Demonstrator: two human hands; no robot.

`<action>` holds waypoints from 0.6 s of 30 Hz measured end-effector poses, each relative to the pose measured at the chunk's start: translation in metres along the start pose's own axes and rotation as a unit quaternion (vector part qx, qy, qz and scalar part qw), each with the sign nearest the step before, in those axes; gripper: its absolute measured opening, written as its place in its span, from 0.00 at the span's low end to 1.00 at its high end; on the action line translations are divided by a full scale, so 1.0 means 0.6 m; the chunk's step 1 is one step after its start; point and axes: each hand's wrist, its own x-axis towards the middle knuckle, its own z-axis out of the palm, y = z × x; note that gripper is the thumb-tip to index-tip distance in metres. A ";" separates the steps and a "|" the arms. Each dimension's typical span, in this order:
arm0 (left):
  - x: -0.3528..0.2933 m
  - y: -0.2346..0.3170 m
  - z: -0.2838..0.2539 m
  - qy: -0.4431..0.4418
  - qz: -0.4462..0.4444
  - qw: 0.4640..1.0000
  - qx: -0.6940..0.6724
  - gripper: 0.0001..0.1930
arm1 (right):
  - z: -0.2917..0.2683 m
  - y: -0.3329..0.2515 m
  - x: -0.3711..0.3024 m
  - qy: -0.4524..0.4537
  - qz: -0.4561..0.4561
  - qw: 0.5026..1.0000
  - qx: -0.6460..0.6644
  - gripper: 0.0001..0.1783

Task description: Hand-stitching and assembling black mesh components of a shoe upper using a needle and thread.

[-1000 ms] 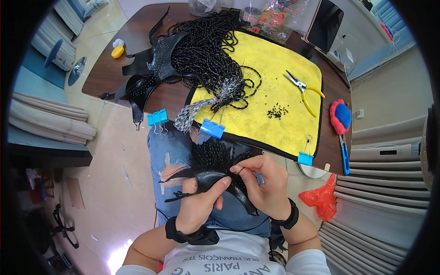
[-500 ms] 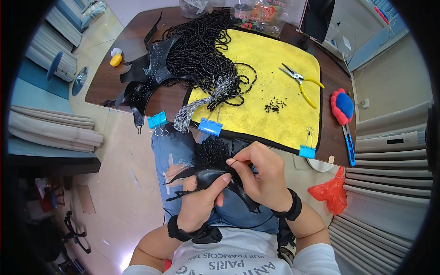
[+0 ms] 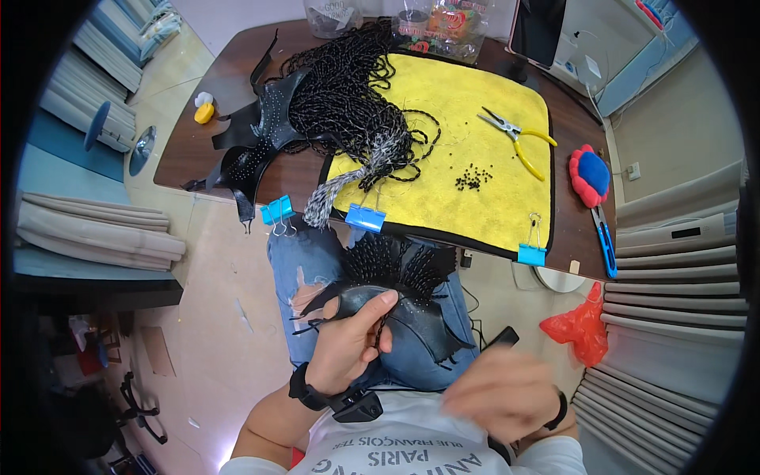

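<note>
Over my lap, my left hand [image 3: 344, 340] grips a black leather piece [image 3: 427, 324], its thumb pressed on top near the middle. Rows of small dots and short black braided cords [image 3: 372, 261] line the piece's far side, and thin strips hang off its ends. A dark cord dangles beside the fingers of that hand. Off to the lower right, apart from the leather, my right hand [image 3: 503, 388] is smeared by motion. Its fingers and anything in them cannot be made out.
On the brown table [image 3: 182, 158], a yellow mat [image 3: 443, 198] bears black beads [image 3: 473, 179], yellow-handled pliers [image 3: 518, 142] and heaped black cords [image 3: 336, 95]. Binder clips [image 3: 366, 218] grip its near edge. More black leather [image 3: 261, 127], a red-blue pincushion [image 3: 590, 176] and a blue-handled tool [image 3: 605, 244] lie around it.
My right hand has left the leather piece and swung down to the right. The leather now lies more spread out under my left hand, which keeps its hold.
</note>
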 end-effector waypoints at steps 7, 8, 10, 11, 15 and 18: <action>-0.002 0.003 -0.002 -0.034 0.002 0.999 -0.008 0.11 | 0.141 0.098 -0.031 0.219 0.260 0.930 0.140 0.13; -0.003 0.003 -0.002 -0.035 0.003 0.999 -0.002 0.11 | 0.147 0.101 -0.024 0.225 0.257 0.929 0.140 0.13; -0.006 0.002 -0.004 -0.037 0.007 0.999 0.012 0.12 | 0.152 0.106 -0.007 0.265 0.232 0.924 0.149 0.12; -0.005 0.000 -0.006 -0.046 0.009 0.999 0.008 0.11 | 0.155 0.109 -0.001 0.286 0.220 0.920 0.153 0.12; -0.004 -0.004 -0.007 -0.055 0.009 0.998 -0.005 0.10 | 0.165 0.126 0.004 0.294 0.247 0.903 0.190 0.09; -0.003 -0.005 -0.006 -0.027 0.008 0.999 -0.017 0.09 | 0.161 0.125 0.013 0.302 0.229 0.919 0.111 0.08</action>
